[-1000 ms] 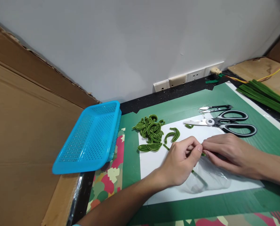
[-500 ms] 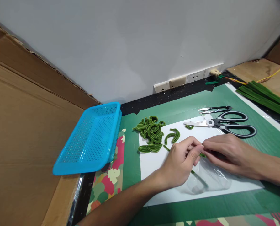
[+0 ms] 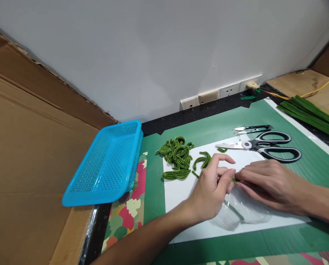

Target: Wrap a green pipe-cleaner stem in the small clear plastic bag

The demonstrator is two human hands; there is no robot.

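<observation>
Between my hands is a short green pipe cleaner (image 3: pixel 234 179), mostly hidden by the fingers. My left hand (image 3: pixel 210 189) pinches its near side with the thumb and lower fingers, the index finger raised and apart. Closed on the other end is my right hand (image 3: pixel 272 186), knuckles up. Under both hands a clear plastic bag (image 3: pixel 227 218) lies on white paper (image 3: pixel 193 232). Bent pipe cleaner pieces (image 3: pixel 205 160) rest just beyond my left hand. Further left is a heap of folded pipe cleaner loops (image 3: pixel 178 152).
Scissors (image 3: pixel 247 144) and small thread snips (image 3: pixel 254 129) lie beyond my right hand. A blue plastic basket (image 3: pixel 105 167) stands left, beside a cardboard wall (image 3: pixel 37 147). Long green pipe cleaners (image 3: pixel 309 113) lie far right. Power sockets (image 3: pixel 230 90) line the wall base.
My left index finger has lifted away from the right fingertips. The hands have parted slightly, and the green piece shows between them.
</observation>
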